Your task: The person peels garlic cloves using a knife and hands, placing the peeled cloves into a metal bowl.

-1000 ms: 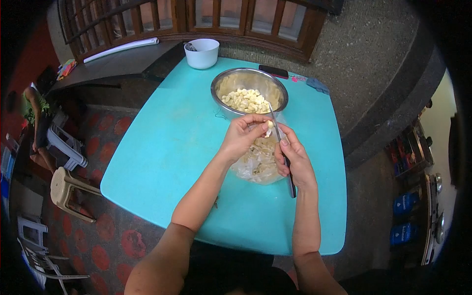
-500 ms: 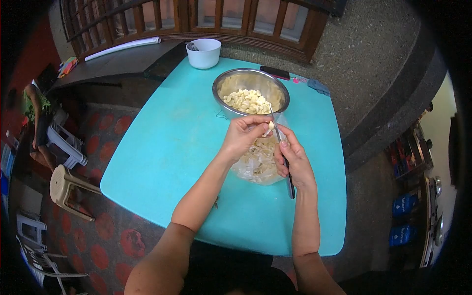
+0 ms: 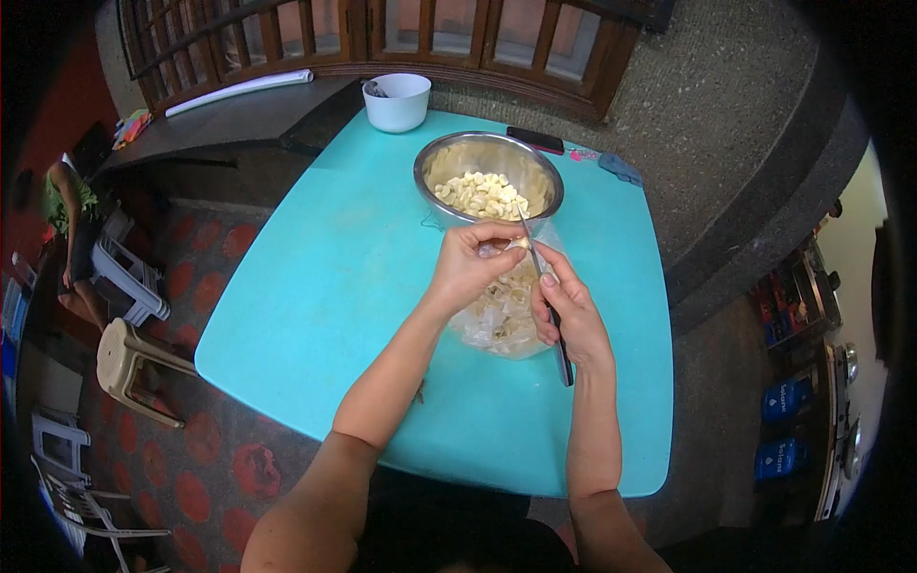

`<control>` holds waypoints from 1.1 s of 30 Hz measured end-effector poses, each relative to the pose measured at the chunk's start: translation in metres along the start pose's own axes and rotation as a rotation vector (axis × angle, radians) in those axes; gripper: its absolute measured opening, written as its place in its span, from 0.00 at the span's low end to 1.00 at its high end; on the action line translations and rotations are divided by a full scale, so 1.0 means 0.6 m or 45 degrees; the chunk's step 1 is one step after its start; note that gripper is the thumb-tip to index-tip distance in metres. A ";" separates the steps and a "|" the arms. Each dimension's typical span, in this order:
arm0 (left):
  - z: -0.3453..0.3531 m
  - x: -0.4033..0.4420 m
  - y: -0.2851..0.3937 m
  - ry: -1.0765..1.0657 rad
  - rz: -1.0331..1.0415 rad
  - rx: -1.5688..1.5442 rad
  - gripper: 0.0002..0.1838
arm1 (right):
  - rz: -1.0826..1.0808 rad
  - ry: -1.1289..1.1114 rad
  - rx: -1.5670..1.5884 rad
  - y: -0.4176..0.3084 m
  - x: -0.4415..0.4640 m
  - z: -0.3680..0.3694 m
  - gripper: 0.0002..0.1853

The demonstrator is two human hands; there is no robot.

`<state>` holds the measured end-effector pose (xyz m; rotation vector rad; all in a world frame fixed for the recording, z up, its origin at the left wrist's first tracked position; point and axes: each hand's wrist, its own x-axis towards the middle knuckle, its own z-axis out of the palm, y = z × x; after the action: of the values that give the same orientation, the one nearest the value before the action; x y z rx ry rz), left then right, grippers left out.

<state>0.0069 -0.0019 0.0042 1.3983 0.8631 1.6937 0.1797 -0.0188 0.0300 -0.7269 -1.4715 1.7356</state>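
Note:
My left hand [image 3: 470,265] pinches a small garlic clove [image 3: 522,244] between thumb and fingertips. In my right hand [image 3: 575,310] is a knife [image 3: 564,358], its dark handle along my palm and its blade pointing up and away beside the clove. Just beyond both hands stands a steel bowl [image 3: 426,160] with many pale peeled garlic cloves [image 3: 478,194] in it. Beneath my hands lies a clear plastic bag [image 3: 501,329] containing whitish, papery bits that look like garlic skins; my fingers partly cover it.
The turquoise table [image 3: 315,277] also carries a white bowl [image 3: 396,107], a dark phone [image 3: 535,140] and a folded blue-grey cloth [image 3: 619,169]. A beige stool [image 3: 119,358] stands to the left. Another person [image 3: 69,224] is at the far left.
My left fingers have turned the clove slightly, so less of it shows. The knife blade has tilted a little to the left. The bowl and bag stay put.

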 end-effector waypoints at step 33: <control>0.000 -0.001 0.006 0.017 -0.127 -0.096 0.08 | -0.002 -0.005 -0.026 -0.003 -0.002 0.002 0.24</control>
<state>0.0066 -0.0040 0.0073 1.2745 0.8539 1.6444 0.1797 -0.0207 0.0322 -0.7327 -1.4943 1.7240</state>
